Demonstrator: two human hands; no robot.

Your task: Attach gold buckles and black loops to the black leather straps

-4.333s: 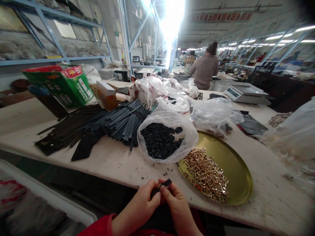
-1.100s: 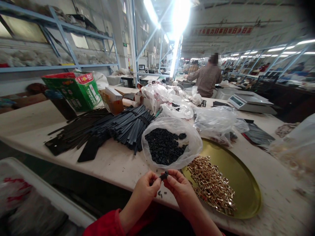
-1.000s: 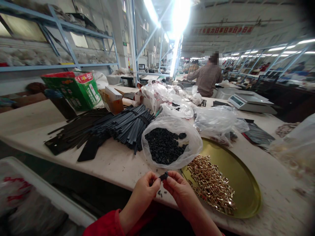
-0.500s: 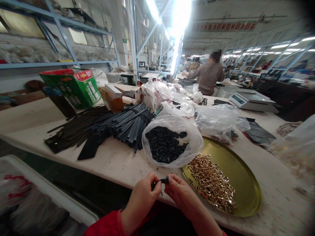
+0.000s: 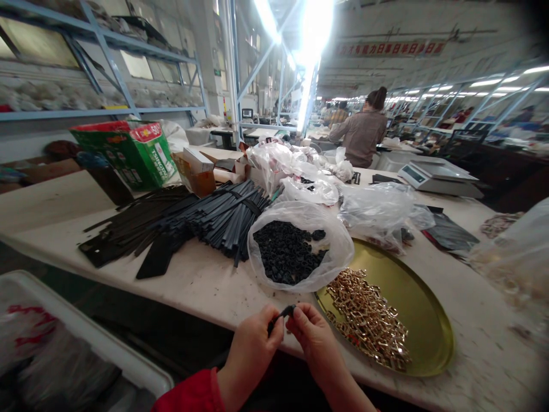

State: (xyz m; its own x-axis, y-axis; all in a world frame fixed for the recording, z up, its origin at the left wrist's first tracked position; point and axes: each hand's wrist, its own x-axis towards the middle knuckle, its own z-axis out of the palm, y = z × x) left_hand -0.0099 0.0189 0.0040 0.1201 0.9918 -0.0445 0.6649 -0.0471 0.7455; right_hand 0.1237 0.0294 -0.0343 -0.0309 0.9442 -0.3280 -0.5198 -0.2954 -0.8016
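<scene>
Grip: while the left hand [image 5: 253, 343] is clamping its fingers on a dark strip [image 5: 287, 311], the right hand [image 5: 317, 337] is pinching the other end.
Edge: the front of the table [image 5: 206, 292] is running behind both hands.
Room: a narrow band is showing before the bag [image 5: 339, 240]; the tray [image 5: 429, 320] is curving just beside the right hand.

L hand [image 5: 251, 346] & R hand [image 5: 317, 337] are bare. L sleeve [image 5: 193, 393], in front of the worktop's [image 5: 201, 286] near edge, is bright red w/ a few soft folds. Its cuff [image 5: 218, 389] is red too, w/ a thin line by the hem. R forearm [image 5: 343, 383] is bare; only a tiny bit of red R sleeve [image 5: 377, 409] shows. Btwn the arms: too dark to tell.
</scene>
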